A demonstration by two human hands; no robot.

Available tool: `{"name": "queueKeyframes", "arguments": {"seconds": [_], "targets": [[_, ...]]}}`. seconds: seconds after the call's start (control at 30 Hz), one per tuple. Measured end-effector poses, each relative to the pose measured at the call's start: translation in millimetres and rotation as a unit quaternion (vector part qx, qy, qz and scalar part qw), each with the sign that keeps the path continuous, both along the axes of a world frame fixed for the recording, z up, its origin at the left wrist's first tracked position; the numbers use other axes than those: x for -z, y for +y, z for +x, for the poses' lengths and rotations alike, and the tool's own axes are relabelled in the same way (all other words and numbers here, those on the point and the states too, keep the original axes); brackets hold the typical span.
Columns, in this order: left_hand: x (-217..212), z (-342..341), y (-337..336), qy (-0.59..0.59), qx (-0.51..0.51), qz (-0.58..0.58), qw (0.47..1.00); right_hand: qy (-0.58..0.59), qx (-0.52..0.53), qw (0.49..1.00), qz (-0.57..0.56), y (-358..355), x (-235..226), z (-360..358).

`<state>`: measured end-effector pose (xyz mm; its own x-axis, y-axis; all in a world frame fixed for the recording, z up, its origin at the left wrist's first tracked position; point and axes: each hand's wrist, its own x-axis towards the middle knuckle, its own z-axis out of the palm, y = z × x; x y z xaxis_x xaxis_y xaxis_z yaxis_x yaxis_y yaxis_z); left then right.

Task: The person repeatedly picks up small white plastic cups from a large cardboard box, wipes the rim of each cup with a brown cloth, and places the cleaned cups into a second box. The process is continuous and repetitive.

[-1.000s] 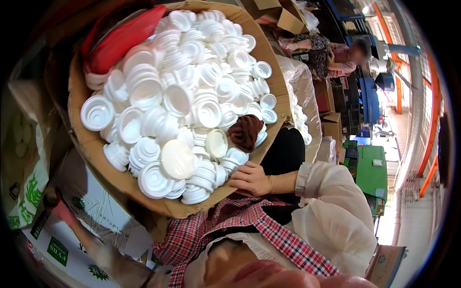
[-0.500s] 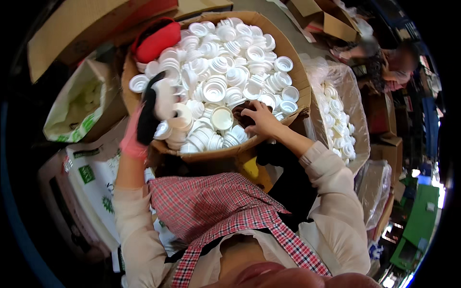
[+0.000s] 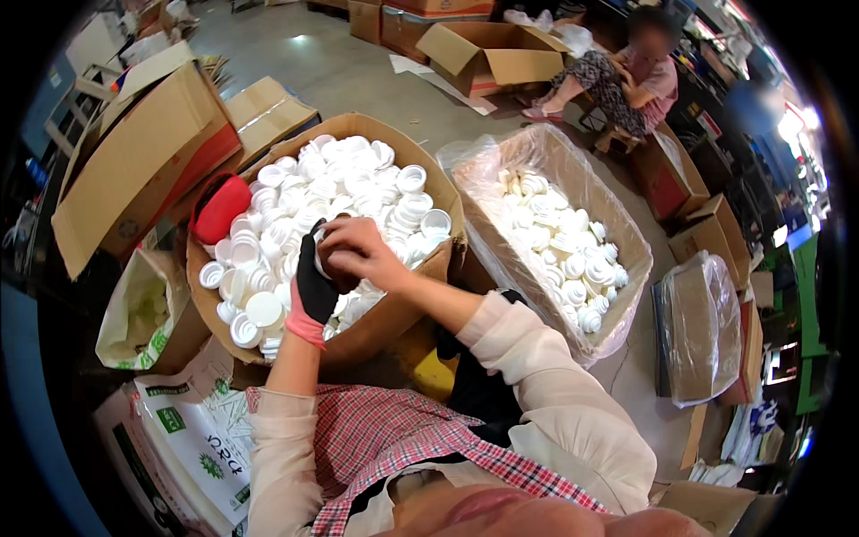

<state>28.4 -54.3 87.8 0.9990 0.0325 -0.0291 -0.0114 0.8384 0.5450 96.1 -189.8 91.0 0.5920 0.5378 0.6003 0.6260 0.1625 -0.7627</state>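
Note:
My left hand, in a black glove with a pink cuff, is closed over the near part of a carton heaped with white plastic caps. A sliver of a white plastic cap shows in its grip. My right hand, bare across the back with something dark brown at the fingers, reaches over from the right and meets it. Its fingers are curled in against the left hand. What they pinch is hidden behind the knuckles. Ringed, round caps lie loosely piled around both hands.
A red pouch rests on the carton's left rim. To the right stands a plastic-lined box with more white caps. An open white bag is at the left, printed sacks below it. A seated person is beyond, near open cartons.
My hands were apart, the left at the carton's left side and the right among the caps; now they meet. The view has turned and shows more floor and the lined box.

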Motion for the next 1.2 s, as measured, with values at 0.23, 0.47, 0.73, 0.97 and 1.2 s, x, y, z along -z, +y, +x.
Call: {"name": "queueKeyframes", "arguments": {"seconds": [0.23,0.47,0.73,0.97,1.2], "targets": [[9,-5,-19,-0.14,-0.185,0.62,0.749,0.162,0.105,0.98,-0.058,-4,29,25],[83,23,32,-0.028,0.03,0.018,0.999,-0.209,0.091,0.97,-0.089,2,-1,7],[21,7,-3,-0.102,-0.093,0.556,0.82,-0.174,0.09,0.976,-0.092,1,5,24],[17,4,17,-0.1,-0.2,0.768,0.6,-0.016,0.104,0.985,-0.135,-6,29,24],[23,2,-10,-0.072,-0.104,0.565,0.815,0.108,0.022,0.993,-0.038,3,9,9]]}}
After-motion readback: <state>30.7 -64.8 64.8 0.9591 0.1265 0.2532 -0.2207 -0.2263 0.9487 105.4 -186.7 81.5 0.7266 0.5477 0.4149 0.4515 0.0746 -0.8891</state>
